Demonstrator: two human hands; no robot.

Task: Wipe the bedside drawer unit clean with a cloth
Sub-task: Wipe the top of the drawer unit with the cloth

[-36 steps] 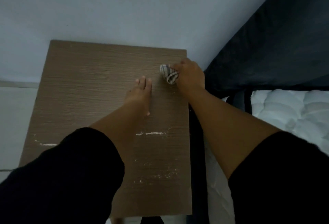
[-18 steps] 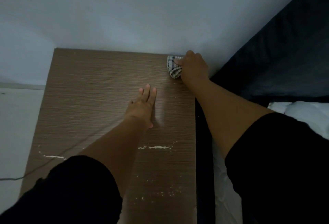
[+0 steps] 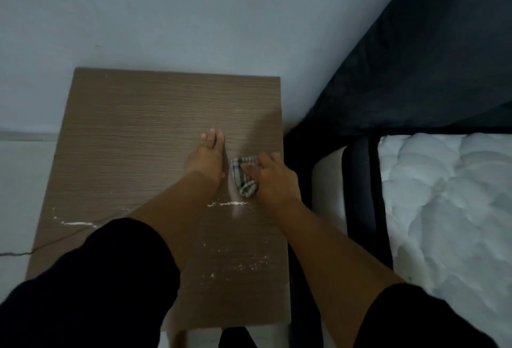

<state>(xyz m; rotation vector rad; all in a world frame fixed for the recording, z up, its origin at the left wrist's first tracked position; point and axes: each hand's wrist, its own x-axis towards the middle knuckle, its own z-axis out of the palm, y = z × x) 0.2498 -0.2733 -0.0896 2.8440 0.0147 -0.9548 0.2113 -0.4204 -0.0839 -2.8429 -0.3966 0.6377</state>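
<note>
The bedside drawer unit (image 3: 138, 131) shows only its brown wood-grain top, seen from above. My right hand (image 3: 273, 181) grips a bunched checked cloth (image 3: 243, 180) and presses it on the top near the right edge, about mid-depth. My left hand (image 3: 206, 158) lies flat on the top just left of the cloth, fingers together and pointing at the wall. White powdery streaks (image 3: 230, 203) lie right below the cloth, with more crumbs (image 3: 241, 263) nearer me and another streak (image 3: 77, 223) at the left. The drawers are out of sight.
A pale wall (image 3: 166, 15) runs behind the unit. A dark headboard (image 3: 415, 70) and a bed with a white quilted mattress (image 3: 448, 209) stand close on the right. Pale floor (image 3: 22, 176) lies to the left, with a thin cable (image 3: 16, 253) across it.
My right hand has pulled the cloth from the back right corner toward me, down to just above the white streak. My left hand has stayed flat in about the same spot.
</note>
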